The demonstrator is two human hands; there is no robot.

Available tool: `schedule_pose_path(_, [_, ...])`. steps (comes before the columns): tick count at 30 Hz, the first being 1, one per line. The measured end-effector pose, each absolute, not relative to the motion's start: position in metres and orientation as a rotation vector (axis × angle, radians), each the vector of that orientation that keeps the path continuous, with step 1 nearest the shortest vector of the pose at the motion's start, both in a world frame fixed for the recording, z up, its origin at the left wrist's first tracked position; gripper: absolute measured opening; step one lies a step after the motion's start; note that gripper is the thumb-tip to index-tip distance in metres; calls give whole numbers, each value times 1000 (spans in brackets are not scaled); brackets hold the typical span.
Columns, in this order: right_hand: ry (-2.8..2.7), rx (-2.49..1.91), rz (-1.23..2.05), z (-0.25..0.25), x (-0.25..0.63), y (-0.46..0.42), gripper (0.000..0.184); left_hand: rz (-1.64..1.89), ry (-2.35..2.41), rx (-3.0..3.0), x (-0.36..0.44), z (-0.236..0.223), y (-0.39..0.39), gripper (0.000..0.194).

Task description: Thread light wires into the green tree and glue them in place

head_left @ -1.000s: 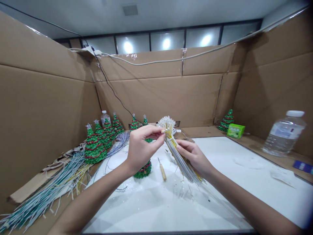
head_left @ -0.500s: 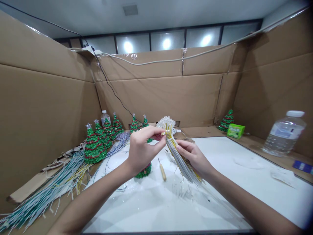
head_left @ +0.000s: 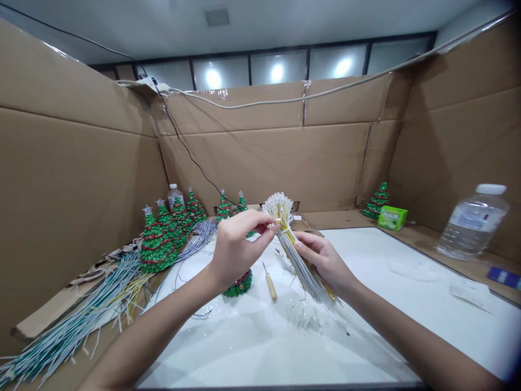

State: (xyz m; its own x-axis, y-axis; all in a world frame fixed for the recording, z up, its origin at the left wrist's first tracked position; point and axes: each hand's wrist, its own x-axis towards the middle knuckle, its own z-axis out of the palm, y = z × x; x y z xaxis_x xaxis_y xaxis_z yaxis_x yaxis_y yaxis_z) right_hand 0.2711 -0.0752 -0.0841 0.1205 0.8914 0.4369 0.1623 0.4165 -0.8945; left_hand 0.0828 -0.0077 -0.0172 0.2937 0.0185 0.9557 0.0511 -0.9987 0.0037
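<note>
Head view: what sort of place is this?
Likely a small craft workstation, boxed in by cardboard walls: several small decorated trees, a wooden-handled pointed tool on the white tabletop, and a hand-held bundle of thin strands.

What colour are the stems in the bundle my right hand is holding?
The stems are mostly white, with some yellow, seen in the head view.

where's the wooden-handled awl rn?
In the head view, the awl lies near the middle of the white tabletop, left of the wire bundle in the right hand and right of the nearest green tree's base.
</note>
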Motion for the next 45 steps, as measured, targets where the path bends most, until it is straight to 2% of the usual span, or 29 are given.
schedule_pose_path(21, [-1333, -957, 768, -84, 271, -76, 34, -1913, 33, -2508, 84, -19, -11, 9])
schedule_pose_path(33, [-1314, -1029, 638, -82, 267, -80, 41, -2006, 61, -2563, 85, -18, -13, 11])
schedule_pose_path(45, [-1320, -993, 561, -80, 266, -81, 35, -2057, 107, -2553, 88, -27, -14, 10])
